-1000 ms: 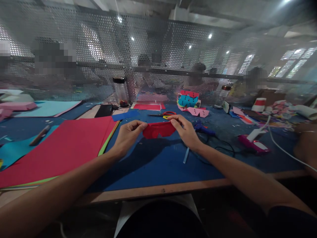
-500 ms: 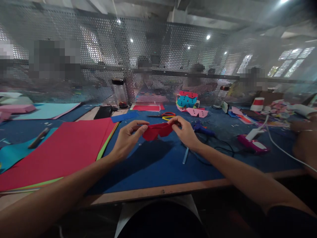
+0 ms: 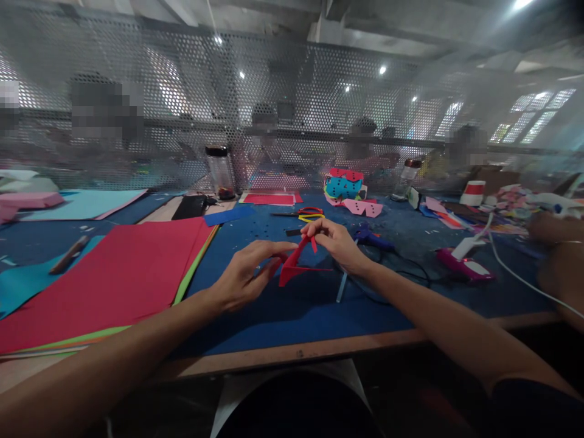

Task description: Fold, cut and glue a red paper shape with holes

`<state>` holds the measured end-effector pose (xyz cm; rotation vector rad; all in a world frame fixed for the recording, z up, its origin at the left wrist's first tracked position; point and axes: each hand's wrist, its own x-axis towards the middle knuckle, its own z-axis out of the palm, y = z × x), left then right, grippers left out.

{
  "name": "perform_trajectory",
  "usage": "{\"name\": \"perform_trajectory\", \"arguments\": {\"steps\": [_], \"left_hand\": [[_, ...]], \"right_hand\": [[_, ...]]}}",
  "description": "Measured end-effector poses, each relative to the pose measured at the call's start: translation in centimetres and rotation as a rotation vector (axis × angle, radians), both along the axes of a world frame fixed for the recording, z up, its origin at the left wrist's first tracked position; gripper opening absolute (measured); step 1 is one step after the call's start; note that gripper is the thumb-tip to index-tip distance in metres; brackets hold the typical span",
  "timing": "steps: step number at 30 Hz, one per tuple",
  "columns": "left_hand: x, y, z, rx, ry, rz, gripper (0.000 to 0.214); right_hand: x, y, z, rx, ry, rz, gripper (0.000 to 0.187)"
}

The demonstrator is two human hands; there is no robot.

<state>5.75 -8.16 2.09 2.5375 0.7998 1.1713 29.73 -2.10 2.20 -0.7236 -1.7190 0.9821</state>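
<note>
A red mask-shaped cutout (image 3: 292, 267), which looks like felt or foam sheet, is held above the blue table between my hands. My left hand (image 3: 249, 274) pinches one end of it with thumb and fingers. Its strap end is pinched by my right hand (image 3: 335, 243), with a short red tip hanging below the fingers. The piece is tilted, its flat part seen nearly edge-on. Just beyond my hands lie scissors (image 3: 311, 213) with red and yellow handles and several small black dots (image 3: 261, 234). A blue glue gun (image 3: 374, 237) rests beside my right hand.
Red sheets (image 3: 123, 267) are stacked on the left, near a knife (image 3: 68, 254). Behind stand a glass jar (image 3: 220, 173) and finished masks (image 3: 344, 185). A pink glue gun (image 3: 465, 266) with a white cord lies right, close to another person's arm (image 3: 559, 243).
The red piece has turned from facing forward to tilted edge-on. My left hand has moved slightly down and right, while my right hand has shifted a little left.
</note>
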Motion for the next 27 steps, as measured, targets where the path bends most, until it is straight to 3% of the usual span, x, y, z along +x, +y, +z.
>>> {"name": "perform_trajectory", "arguments": {"steps": [6,13,21,27], "left_hand": [[0.09,0.42,-0.23,0.046,0.096,-0.043,0.043],[0.33,0.74,-0.71,0.067,0.080,0.013,0.025],[0.72,0.98,-0.71,0.157,0.087,-0.016,0.016],[0.59,1.00,0.05,0.197,-0.017,0.092,0.011]], "right_hand": [[-0.23,-0.39,0.04,-0.063,0.008,0.113,0.006],[-0.64,-0.82,0.23,-0.046,-0.065,0.181,0.004],[-0.85,-0.92,-0.02,-0.040,-0.111,0.251,0.008],[-0.32,-0.43,0.45,0.018,-0.096,0.144,0.026]]}}
